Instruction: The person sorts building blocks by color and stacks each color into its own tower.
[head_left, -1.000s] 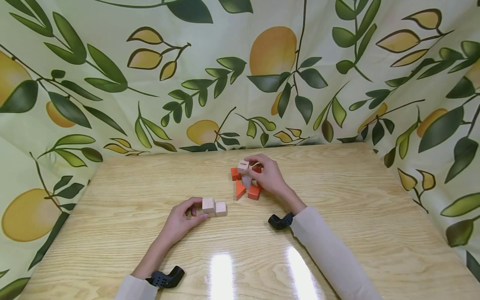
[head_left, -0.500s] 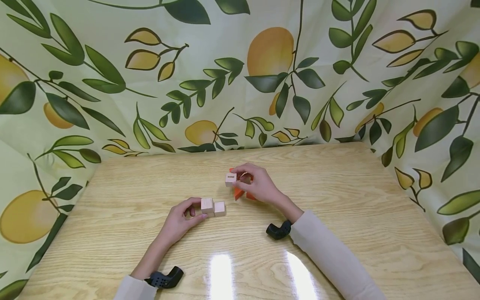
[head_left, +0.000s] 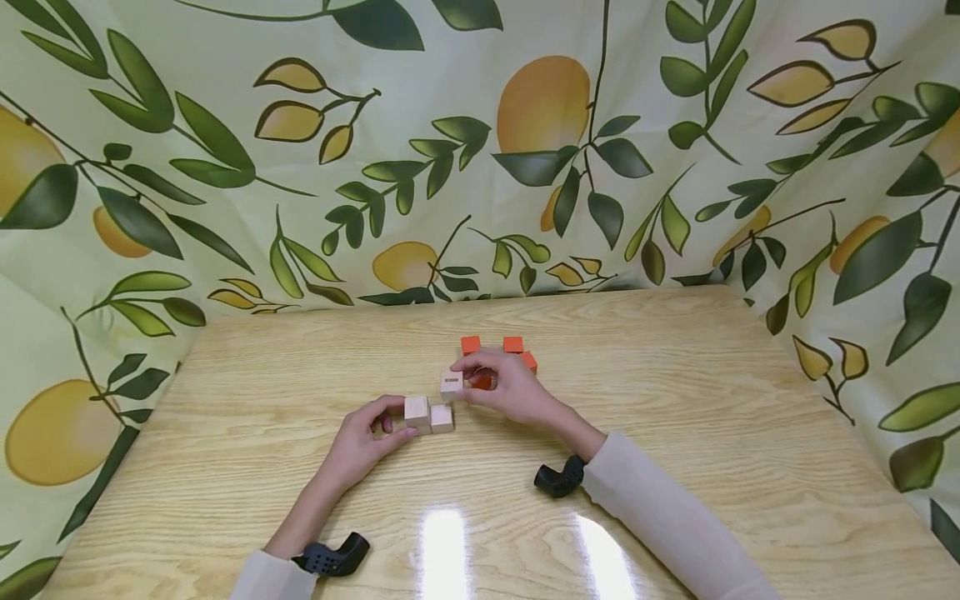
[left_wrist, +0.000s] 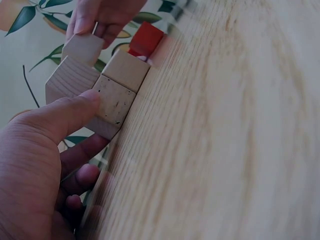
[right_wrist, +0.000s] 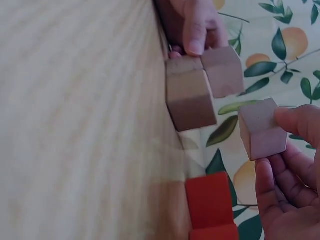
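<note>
Thumb and fingers of my left hand (head_left: 360, 442) pinch a two-high stack of plain wooden cubes from its left side. The upper cube (head_left: 416, 408) sits on the lower cube (left_wrist: 115, 100), which the thumb overlaps in the left wrist view. Against the stack's right side rests a single wooden cube (head_left: 442, 418) on the table. My right hand (head_left: 510, 387) pinches another wooden block (head_left: 451, 383) between thumb and fingers. A dark slot-like mark shows on its top. It hangs in the air, just behind and right of the stack.
Several red blocks (head_left: 513, 344) stand on the wooden table (head_left: 675, 483) behind and under the right hand, which partly hides them. A patterned cloth (head_left: 450, 192) with fruit and leaves hangs along the table's back edge. Black devices (head_left: 561, 478) are on both wrists.
My right hand has carried the wooden block left and toward the front, from over the red blocks to close by the stack. The left hand has stayed in place.
</note>
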